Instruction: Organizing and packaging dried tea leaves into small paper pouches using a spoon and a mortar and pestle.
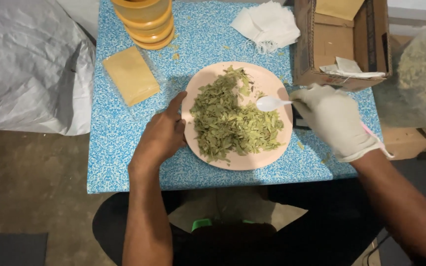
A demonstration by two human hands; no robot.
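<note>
A pale pink plate (267,78) sits on a small blue-and-white patterned table (119,148), heaped with dried green leaves (230,120). My bare left hand (161,135) rests on the table against the plate's left rim, index finger stretched along the edge. My right hand (334,120), in a white glove, holds a white plastic spoon (269,103) whose bowl hovers over the right side of the leaf pile.
A stack of orange containers (146,22) and a clear packet of yellow sheets (130,75) lie at the table's back left. White cloth bags (268,24) and an open cardboard box (338,44) are at the back right. A grey sack (25,64) lies left, a leaf-filled bag (420,74) right.
</note>
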